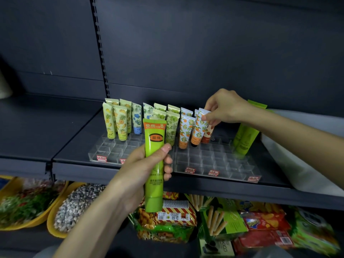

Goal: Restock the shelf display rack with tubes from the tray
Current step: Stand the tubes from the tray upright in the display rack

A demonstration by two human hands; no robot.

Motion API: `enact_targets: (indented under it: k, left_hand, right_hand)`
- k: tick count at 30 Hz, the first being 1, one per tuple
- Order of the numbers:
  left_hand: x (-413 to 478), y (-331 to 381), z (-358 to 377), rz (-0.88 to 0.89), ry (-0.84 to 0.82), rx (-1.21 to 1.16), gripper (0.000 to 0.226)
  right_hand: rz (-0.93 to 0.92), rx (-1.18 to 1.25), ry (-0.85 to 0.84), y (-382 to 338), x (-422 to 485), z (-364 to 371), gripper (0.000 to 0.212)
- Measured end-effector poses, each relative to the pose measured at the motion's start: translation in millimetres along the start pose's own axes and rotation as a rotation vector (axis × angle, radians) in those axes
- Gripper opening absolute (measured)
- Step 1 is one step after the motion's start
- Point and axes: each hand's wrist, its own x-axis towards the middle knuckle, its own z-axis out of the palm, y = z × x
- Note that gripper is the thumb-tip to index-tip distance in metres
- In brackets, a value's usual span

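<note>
Left hand [147,170] nearest, fingers wrapped around green tube [154,164], held upright, cap down, in front of the shelf edge. Right hand [225,108] at 1 o'clock from it, fingertips pinching the top of an orange-print tube [200,127] standing in the clear display rack [214,161]. More green tubes [245,138] at 3 o'clock on the rack. Snack packs [167,218] on the shelf below, at 6.

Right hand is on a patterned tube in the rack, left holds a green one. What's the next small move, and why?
Probably let the right hand seat the orange-patterned tube and release; its base looks near the clear rack, whose front cells sit open.
</note>
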Motion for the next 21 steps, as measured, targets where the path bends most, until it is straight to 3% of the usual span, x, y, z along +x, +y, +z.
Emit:
enact_targets:
  k: [9, 21]
  left_hand:
    - [0, 0, -1, -0.015, 0.028, -0.009, 0.048]
    - [4, 3, 6, -0.035, -0.006, -0.039, 0.033]
  right_hand:
    - [0.017, -0.02, -0.042, 7, 2, 16, 0.017]
    - [-0.022, -0.063, -0.081, 4, 1, 15, 0.015]
